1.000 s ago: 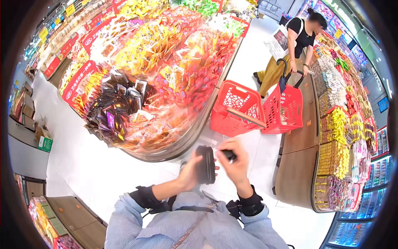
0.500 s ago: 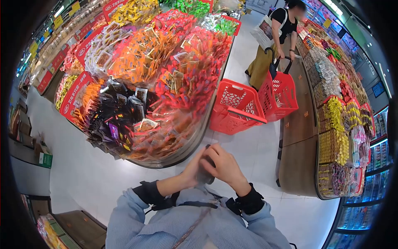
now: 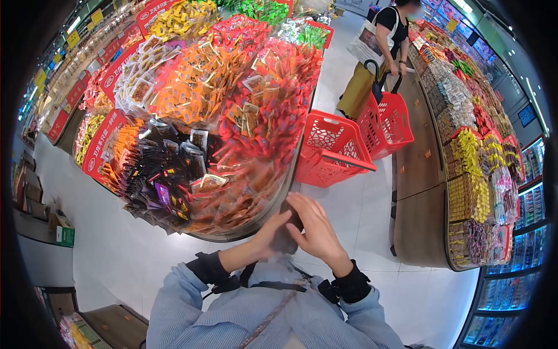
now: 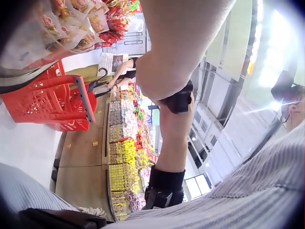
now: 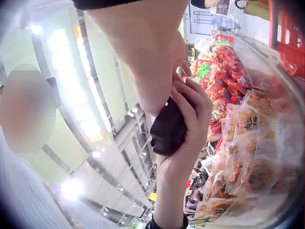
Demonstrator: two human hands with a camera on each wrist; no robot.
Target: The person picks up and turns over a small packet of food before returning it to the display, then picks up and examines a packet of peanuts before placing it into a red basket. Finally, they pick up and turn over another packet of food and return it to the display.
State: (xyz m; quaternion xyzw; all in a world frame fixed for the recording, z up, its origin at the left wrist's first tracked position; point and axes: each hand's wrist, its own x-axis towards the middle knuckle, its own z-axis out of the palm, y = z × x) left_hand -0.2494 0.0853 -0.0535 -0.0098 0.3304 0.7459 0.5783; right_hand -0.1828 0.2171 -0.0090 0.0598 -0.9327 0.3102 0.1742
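In front of the chest my left hand (image 3: 268,235) grips a dark oblong case (image 3: 285,242). The right wrist view shows the left fingers (image 5: 191,112) curled round the case's smooth, rounded black body. My right hand (image 3: 318,231) lies over the far side of the case, fingers fairly straight and thumb spread against it. From the left wrist camera only one dark end of the case shows, below the nearer hand. The right palm's underside is hidden.
Ahead stands a rounded display bin heaped with packaged snacks (image 3: 192,81). A red basket (image 3: 331,157) stands on the floor right of it. Beyond, a person (image 3: 390,35) bends over another basket with an umbrella. A wooden snack counter (image 3: 421,221) runs along the right.
A second ago the right hand was apart from the case with a small black thing in it. It came over the case, fingers curled, then straightened. The view shifted slightly.
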